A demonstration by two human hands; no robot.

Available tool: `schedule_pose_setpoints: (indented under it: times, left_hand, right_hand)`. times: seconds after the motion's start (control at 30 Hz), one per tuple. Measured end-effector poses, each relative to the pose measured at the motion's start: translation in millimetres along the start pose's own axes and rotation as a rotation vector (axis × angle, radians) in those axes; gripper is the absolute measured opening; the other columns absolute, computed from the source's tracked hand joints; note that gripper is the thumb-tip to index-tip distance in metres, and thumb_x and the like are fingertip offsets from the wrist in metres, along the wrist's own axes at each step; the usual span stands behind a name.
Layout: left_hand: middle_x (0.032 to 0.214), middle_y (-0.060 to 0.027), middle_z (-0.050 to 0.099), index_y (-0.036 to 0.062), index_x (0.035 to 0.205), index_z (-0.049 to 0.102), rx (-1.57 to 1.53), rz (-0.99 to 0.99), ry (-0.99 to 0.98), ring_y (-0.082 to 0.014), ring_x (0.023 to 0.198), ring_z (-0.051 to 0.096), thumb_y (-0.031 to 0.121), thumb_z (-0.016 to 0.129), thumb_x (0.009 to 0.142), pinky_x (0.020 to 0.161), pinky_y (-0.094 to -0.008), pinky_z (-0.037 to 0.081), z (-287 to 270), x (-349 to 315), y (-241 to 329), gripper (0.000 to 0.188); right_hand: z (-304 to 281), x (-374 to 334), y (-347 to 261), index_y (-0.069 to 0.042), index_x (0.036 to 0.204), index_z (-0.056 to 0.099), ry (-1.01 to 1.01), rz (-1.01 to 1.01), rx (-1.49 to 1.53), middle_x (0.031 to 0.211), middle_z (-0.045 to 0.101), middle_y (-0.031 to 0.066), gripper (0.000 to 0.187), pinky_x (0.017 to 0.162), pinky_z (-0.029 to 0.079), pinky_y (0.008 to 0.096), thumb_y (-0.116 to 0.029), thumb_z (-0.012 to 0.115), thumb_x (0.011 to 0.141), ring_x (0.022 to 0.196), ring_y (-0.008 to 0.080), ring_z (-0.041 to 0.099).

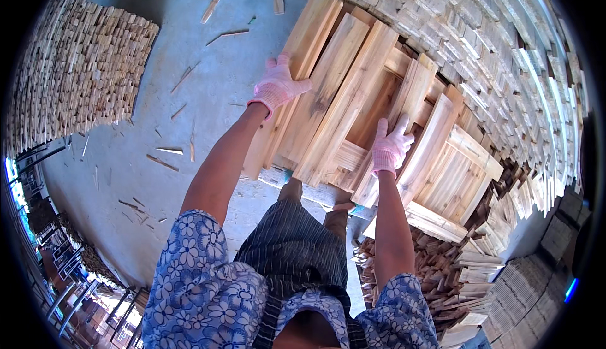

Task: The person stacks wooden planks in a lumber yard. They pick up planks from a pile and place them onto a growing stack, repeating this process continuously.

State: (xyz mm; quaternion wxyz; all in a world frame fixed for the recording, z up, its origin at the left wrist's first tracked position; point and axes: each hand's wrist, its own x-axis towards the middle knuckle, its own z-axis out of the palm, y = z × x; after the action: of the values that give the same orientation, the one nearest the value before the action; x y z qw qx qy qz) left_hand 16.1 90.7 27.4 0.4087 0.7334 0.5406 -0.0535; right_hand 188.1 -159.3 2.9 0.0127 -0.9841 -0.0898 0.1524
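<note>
Both my hands wear pink knit gloves. My left hand (278,86) grips the outermost wooden board (310,30) on the left side of the pile, its thumb across the top and its fingers partly hidden at the outer edge. Farther right, my right hand (391,148) spans a narrower wooden board (413,89), thumb on one side and fingers on the other. Between the hands lie two more pale boards (334,65), side by side and slanted. Another loose board (429,137) rests just right of my right hand. Beneath them, crosswise boards (350,156) show through the gaps.
A tall wall of stacked wood strips (467,40) rises behind the pile. Another stack (82,65) stands at the far left. Wood splinters (162,163) litter the concrete floor (208,96). Loose offcuts (416,267) heap up at the lower right, beside my right arm.
</note>
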Motion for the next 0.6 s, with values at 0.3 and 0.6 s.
schedule_pose_setpoints:
  times: [0.3,0.6]
  left_hand:
    - [0.140,-0.0229,0.052,0.0283,0.155,0.038,0.339,-0.002,0.075,-0.0432,0.132,0.053,0.047,0.075,0.088,0.110,-0.0508,0.045,-8.0,-8.2,24.2,0.079]
    - [0.145,-0.0319,0.048,0.0131,0.160,0.030,0.052,0.185,0.058,-0.0482,0.134,0.050,0.063,0.042,0.102,0.111,-0.0514,0.041,-1.8,53.6,-24.1,0.078]
  right_hand:
    - [-8.3,1.0,-1.1,-0.033,0.163,0.024,-0.108,0.030,0.035,0.149,0.038,0.0252,0.078,0.107,0.049,0.0533,-0.066,0.051,0.098,0.139,0.0421,0.046]
    - [-9.9,6.4,0.7,-0.033,0.159,0.032,-0.129,0.014,0.356,0.140,0.043,0.0248,0.071,0.099,0.052,0.0556,-0.061,0.055,0.098,0.127,0.0452,0.055]
